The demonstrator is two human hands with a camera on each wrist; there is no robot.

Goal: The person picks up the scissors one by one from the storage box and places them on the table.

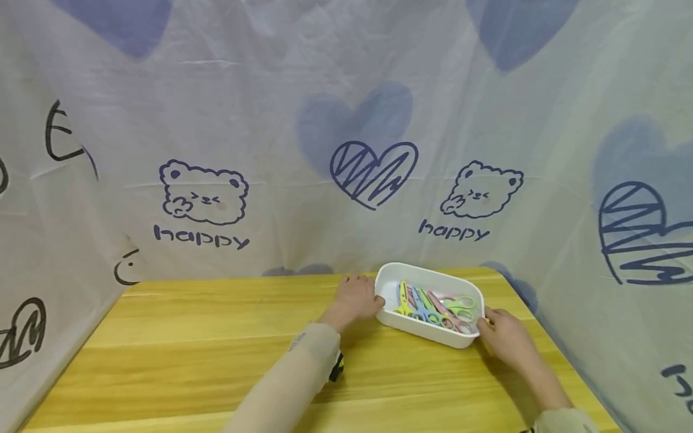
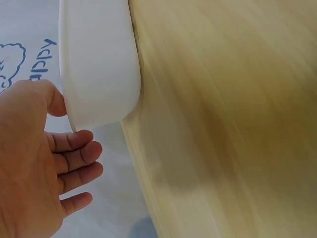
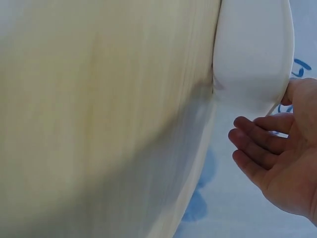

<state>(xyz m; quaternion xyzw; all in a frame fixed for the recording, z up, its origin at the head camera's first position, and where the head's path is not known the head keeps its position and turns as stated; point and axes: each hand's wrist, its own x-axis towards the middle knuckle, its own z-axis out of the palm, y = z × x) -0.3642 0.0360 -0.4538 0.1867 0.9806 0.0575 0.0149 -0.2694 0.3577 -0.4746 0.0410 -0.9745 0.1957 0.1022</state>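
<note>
the white bin (image 1: pixel 417 328) is on the right part of the table (image 1: pixel 189 337), near the far edge, with yellow, blue, green and pink scissors (image 1: pixel 420 304) lying inside. the left hand (image 1: pixel 357 294) pinches the rim at the bin's left end, thumb against fingers; the right hand (image 1: pixel 509 337) pinches the right end likewise. beyond hangs a pale cloth (image 1: pixel 281 120) printed with hearts and bears.

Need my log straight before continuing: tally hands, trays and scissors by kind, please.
Left hand and right hand: 2
White tray: 1
Scissors: at least 4 pairs; overlap hides the exact count
Total: at least 7
</note>
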